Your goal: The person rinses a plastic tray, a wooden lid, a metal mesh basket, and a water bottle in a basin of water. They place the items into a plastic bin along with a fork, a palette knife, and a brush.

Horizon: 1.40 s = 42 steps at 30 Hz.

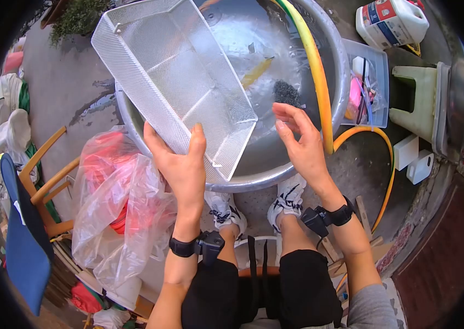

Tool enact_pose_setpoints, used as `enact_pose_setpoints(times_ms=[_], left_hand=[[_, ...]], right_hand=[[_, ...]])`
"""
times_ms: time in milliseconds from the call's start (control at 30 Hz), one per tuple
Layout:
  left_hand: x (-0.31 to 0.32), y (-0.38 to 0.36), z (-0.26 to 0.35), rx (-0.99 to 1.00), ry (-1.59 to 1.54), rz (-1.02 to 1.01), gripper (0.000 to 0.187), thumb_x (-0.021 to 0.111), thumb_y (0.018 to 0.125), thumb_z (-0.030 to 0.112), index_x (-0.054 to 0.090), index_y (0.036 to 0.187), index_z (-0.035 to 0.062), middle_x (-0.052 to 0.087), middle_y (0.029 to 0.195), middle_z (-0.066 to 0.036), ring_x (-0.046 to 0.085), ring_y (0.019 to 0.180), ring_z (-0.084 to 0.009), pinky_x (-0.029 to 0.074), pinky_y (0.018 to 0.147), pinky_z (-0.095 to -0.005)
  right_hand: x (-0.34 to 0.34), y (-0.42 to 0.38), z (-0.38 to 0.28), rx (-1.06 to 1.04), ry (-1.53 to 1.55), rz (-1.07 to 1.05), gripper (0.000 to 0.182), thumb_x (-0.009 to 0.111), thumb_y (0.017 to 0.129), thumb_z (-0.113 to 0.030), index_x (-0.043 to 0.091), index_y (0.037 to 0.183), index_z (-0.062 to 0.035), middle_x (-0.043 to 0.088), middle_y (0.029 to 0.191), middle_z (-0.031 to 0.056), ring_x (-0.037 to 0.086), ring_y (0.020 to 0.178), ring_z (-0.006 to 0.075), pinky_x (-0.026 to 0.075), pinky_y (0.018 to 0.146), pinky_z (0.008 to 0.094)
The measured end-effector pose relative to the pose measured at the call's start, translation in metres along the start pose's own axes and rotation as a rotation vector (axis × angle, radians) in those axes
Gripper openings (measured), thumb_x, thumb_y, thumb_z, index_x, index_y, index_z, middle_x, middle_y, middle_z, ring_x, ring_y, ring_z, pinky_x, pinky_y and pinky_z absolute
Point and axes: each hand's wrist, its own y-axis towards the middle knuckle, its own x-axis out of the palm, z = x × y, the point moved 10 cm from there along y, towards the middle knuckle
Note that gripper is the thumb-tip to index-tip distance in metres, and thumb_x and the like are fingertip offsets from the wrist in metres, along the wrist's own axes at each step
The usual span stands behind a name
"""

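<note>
A white wire mesh basket (188,82) is tilted over a large metal basin (340,82) of water. My left hand (180,164) grips its lower left edge, thumb on the inside and fingers underneath. My right hand (301,140) is over the basin's right part, to the right of the basket and apart from it, fingers loosely curled and apart with nothing between them. Just above its fingertips lies a dark scouring pad (286,93) in the basin. A yellow piece (257,72) is further up in the water.
A yellow hose (314,60) runs over the basin's right side. Right of it are a clear plastic box (381,104), a white jug (392,23) and a pale green stool (416,101). A plastic bag with red contents (125,203) and a blue chair (23,230) stand left.
</note>
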Motion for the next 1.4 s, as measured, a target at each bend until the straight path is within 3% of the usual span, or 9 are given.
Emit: enact_pose_setpoints(times_ms=[267,667,767,833,933,967,1167,1267,1400], left_hand=[[0.002,0.002,-0.003,0.129,0.372,0.077,0.070,0.070,0.081,0.010,0.029,0.135,-0.0085,0.042,0.132,-0.018,0.042,0.121,-0.0242,0.032,0.103,-0.0330],[0.002,-0.009,0.044,0.333,0.367,0.096,0.074,0.069,0.079,0.000,0.025,0.138,-0.0046,0.037,0.137,-0.018,0.040,0.125,-0.0248,0.031,0.106,-0.0343],[0.002,-0.012,0.046,0.323,0.294,0.055,0.075,0.067,0.078,-0.003,0.024,0.139,-0.0032,0.038,0.137,-0.018,0.041,0.125,-0.0253,0.032,0.106,-0.0352],[0.002,-0.015,0.049,0.316,0.297,0.033,0.075,0.066,0.078,-0.005,0.023,0.139,-0.0027,0.038,0.137,-0.018,0.041,0.126,-0.0257,0.033,0.106,-0.0359],[0.003,-0.019,0.052,0.318,0.281,-0.017,0.076,0.065,0.077,-0.006,0.023,0.140,-0.0020,0.038,0.138,-0.019,0.041,0.126,-0.0268,0.034,0.105,-0.0375],[0.003,-0.020,0.054,0.325,0.262,-0.043,0.077,0.065,0.076,-0.007,0.022,0.140,-0.0018,0.038,0.138,-0.019,0.041,0.127,-0.0274,0.035,0.105,-0.0384],[0.008,-0.029,0.057,0.285,0.323,-0.125,0.080,0.066,0.074,-0.007,0.022,0.140,-0.0010,0.038,0.138,-0.020,0.042,0.127,-0.0275,0.037,0.104,-0.0388],[0.008,-0.031,0.049,0.210,0.197,-0.109,0.090,0.076,0.065,0.000,0.024,0.139,-0.0052,0.037,0.133,-0.017,0.037,0.127,-0.0273,0.028,0.107,-0.0362],[0.009,-0.034,0.049,0.205,0.218,-0.114,0.091,0.077,0.065,0.000,0.024,0.139,-0.0051,0.036,0.133,-0.017,0.037,0.128,-0.0273,0.028,0.107,-0.0361]], right_hand=[[0.007,-0.019,0.033,0.179,0.017,-0.026,0.031,0.057,0.089,-0.007,0.056,0.120,-0.0036,0.059,0.113,0.0115,0.060,0.101,0.0215,0.049,0.084,0.0311],[0.011,-0.006,0.029,0.145,0.026,0.007,0.031,0.056,0.089,-0.008,0.055,0.120,-0.0046,0.057,0.113,0.0106,0.061,0.097,0.0214,0.049,0.082,0.0305],[0.023,0.002,0.035,0.227,0.267,0.010,0.031,0.057,0.088,-0.007,0.056,0.119,-0.0051,0.057,0.115,0.0110,0.060,0.099,0.0224,0.049,0.083,0.0313],[0.030,0.018,0.005,0.017,0.072,-0.010,0.039,0.060,0.086,-0.010,0.052,0.124,-0.0045,0.056,0.117,0.0136,0.058,0.103,0.0254,0.048,0.085,0.0330],[0.041,0.039,-0.002,0.022,-0.066,0.076,0.053,0.064,0.083,-0.015,0.044,0.130,-0.0025,0.053,0.122,0.0162,0.056,0.108,0.0283,0.047,0.087,0.0358],[0.047,0.049,0.003,-0.041,-0.138,0.098,0.063,0.066,0.080,-0.017,0.035,0.132,-0.0003,0.058,0.114,0.0203,0.059,0.099,0.0336,0.049,0.081,0.0406],[0.060,0.053,0.021,0.093,-0.218,0.094,0.056,0.065,0.079,-0.016,0.031,0.121,-0.0011,0.063,0.077,0.0199,0.063,0.070,0.0415,0.049,0.064,0.0491],[0.055,0.052,0.025,0.134,-0.279,0.135,0.051,0.065,0.079,-0.017,0.032,0.115,-0.0016,0.063,0.075,0.0184,0.063,0.069,0.0398,0.049,0.062,0.0485],[0.052,0.049,0.023,0.198,-0.313,0.137,0.047,0.064,0.080,-0.019,0.033,0.111,-0.0023,0.064,0.076,0.0174,0.064,0.069,0.0386,0.049,0.061,0.0478]])
